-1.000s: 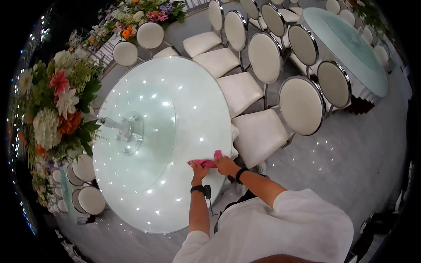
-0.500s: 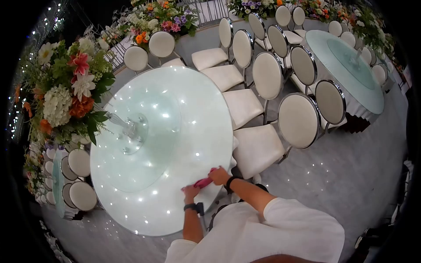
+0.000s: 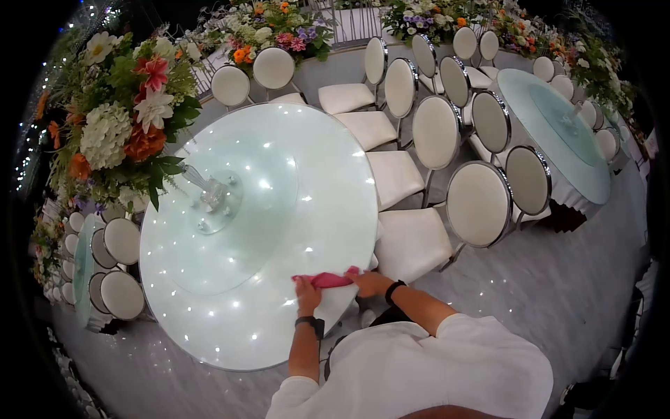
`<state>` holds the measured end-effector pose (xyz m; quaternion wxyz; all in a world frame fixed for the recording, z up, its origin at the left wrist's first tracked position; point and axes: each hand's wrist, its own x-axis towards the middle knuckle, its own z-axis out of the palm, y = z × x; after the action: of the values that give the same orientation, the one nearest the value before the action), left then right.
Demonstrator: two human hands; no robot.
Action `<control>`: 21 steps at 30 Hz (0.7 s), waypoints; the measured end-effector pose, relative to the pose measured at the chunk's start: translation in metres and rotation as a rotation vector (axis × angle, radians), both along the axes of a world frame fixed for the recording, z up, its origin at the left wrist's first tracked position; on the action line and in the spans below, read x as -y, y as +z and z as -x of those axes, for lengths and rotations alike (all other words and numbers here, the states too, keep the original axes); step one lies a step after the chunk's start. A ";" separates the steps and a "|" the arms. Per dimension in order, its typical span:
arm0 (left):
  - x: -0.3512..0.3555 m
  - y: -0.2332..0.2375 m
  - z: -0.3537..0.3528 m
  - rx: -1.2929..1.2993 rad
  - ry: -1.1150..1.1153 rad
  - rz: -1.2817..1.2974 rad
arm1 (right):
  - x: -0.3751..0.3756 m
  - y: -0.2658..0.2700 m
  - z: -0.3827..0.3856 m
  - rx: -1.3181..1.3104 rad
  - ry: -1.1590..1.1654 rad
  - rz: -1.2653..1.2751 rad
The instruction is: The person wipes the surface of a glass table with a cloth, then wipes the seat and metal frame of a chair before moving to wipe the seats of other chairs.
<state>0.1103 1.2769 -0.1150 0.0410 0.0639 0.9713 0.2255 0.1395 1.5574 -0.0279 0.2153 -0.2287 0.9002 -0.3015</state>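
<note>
A pink cloth [image 3: 331,281] is stretched between my two hands, over the near right edge of a round glass-topped table [image 3: 335,188]. One end of it is in my left hand [image 3: 307,293], closed, with a dark watch on the wrist below. My right hand [image 3: 368,283] is closed on the other end, at the table's rim, and a black band circles that wrist. A smaller round glass turntable [image 3: 269,230] lies on the table, with a clear glass stand [image 3: 211,195] at its middle.
A tall flower arrangement [image 3: 118,126] rises over the table's far left side. White padded chairs [image 3: 412,241] line the right side close to my right arm. Another round table [image 3: 593,174] stands at the back right, and a third [image 3: 84,279] at the left.
The cloth has gone from slanted and bunched to more level and drawn out wider, as my hands have moved apart. The head view has shifted slightly.
</note>
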 end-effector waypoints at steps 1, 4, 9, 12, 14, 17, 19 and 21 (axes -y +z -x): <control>0.022 -0.002 0.003 0.073 0.073 0.031 | 0.012 -0.008 -0.003 0.048 0.060 0.051; 0.084 -0.002 0.008 0.278 0.248 0.104 | 0.066 -0.038 -0.030 -0.179 0.239 -0.056; 0.118 0.029 0.032 0.412 0.328 0.115 | 0.128 -0.048 -0.019 -0.369 0.247 -0.292; 0.137 -0.035 0.077 0.300 0.267 0.192 | 0.116 -0.051 0.001 -0.331 0.124 -0.298; 0.095 -0.005 0.095 0.254 0.277 -0.152 | 0.092 -0.062 -0.004 -0.414 -0.006 -0.333; 0.020 0.023 0.132 0.190 0.119 -0.199 | 0.051 -0.041 0.001 -0.290 -0.019 -0.297; -0.018 -0.016 0.149 0.042 0.036 -0.246 | 0.033 -0.031 -0.003 -0.306 -0.119 -0.208; -0.074 -0.019 0.145 -0.020 -0.047 -0.311 | 0.023 -0.034 -0.006 -0.259 -0.112 -0.214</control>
<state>-0.0343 1.3506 -0.1344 0.0264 0.0945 0.9232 0.3715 0.1456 1.5342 -0.0618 0.1036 -0.1911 0.9586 -0.1837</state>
